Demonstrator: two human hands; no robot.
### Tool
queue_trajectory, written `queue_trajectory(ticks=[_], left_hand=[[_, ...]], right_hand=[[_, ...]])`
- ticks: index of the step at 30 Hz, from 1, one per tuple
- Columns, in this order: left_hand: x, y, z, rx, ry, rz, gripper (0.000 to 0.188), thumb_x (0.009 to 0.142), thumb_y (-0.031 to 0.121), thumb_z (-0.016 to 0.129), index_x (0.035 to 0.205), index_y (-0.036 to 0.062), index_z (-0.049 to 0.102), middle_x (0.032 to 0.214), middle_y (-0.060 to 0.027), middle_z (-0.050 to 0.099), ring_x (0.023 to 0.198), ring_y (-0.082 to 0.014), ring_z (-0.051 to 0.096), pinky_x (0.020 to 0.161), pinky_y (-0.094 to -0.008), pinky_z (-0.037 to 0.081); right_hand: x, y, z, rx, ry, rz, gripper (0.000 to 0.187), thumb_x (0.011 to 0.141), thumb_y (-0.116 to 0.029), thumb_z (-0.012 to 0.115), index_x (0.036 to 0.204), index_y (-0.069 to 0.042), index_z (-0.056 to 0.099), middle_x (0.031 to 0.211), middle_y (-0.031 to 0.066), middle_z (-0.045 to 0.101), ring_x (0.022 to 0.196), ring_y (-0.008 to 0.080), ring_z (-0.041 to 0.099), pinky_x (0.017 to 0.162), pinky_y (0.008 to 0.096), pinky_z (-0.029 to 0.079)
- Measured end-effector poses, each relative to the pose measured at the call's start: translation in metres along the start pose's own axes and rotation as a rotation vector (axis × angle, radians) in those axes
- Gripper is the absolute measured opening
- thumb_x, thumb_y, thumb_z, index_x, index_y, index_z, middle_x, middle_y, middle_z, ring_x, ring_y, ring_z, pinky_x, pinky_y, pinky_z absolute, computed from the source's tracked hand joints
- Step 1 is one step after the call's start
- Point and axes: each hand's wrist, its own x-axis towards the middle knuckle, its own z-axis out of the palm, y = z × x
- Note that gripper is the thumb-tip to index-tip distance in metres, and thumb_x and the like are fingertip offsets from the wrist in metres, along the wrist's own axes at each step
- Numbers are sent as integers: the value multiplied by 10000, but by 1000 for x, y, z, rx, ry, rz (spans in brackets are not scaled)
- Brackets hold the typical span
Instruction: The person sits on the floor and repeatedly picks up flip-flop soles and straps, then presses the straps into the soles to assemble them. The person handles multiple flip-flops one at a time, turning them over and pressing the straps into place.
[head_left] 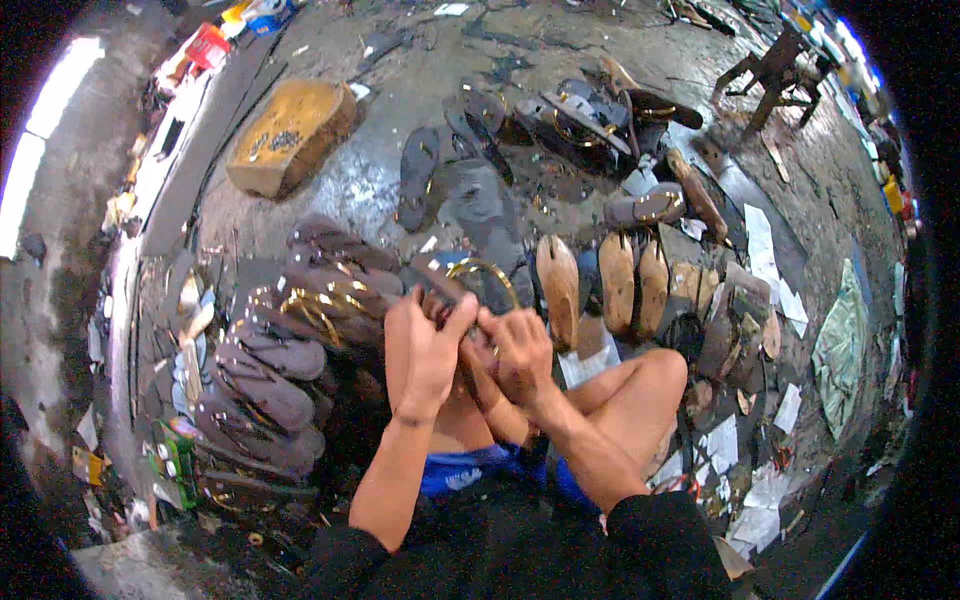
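In front of my crossed legs, my left hand (428,348) is closed round a dark sandal (436,277). A thin gold strap (492,268) arcs from the sandal over toward my right hand (522,350). The right hand is close beside the left, its fingers curled in a pinch against the sandal's near part. What lies between those fingers is hidden. To the left of my hands, several dark sandals (268,385) lie stacked in overlapping rows, some with gold straps (325,300).
Wooden shoe lasts (558,285) stand right of my hands. Beyond are loose dark soles (418,168), a heap of sandals (580,120) and a wooden block (293,135) with small dark bits on top. A low stool (778,75) is far right; paper scraps (722,445) litter the floor.
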Motion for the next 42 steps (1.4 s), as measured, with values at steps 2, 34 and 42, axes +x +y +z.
queue_trajectory(ticks=[2, 34, 42], left_hand=[[-15, 9, 10, 42, 222, -155, 388, 886, 15, 677, 1249, 1, 541, 1166, -94, 591, 1064, -183, 567, 922, -335, 471], [-192, 31, -56, 290, -623, 309, 461, 752, -2, 752, 1197, 35, 638, 1212, -119, 685, 1148, -291, 653, 1034, -406, 492], [-201, 29, -67, 311, -619, 360, 187, 905, 166, 618, 1011, 21, 671, 1129, -211, 701, 1111, -371, 664, 1015, -558, 468]], right_hand=[[-30, -35, -28, 35, -180, -8, 260, 811, -172, 719, 1052, -80, 684, 881, 72, 611, 822, 257, 596, 733, 372, 498], [-41, -93, -206, 938, -682, 118, 829, 678, -335, 908, 1348, -24, 531, 1272, 143, 596, 1160, 301, 582, 952, 407, 473], [-66, -103, -189, 630, -639, 17, 603, 700, -67, 734, 1289, -88, 605, 1193, 87, 640, 1045, 276, 630, 855, 384, 495]])
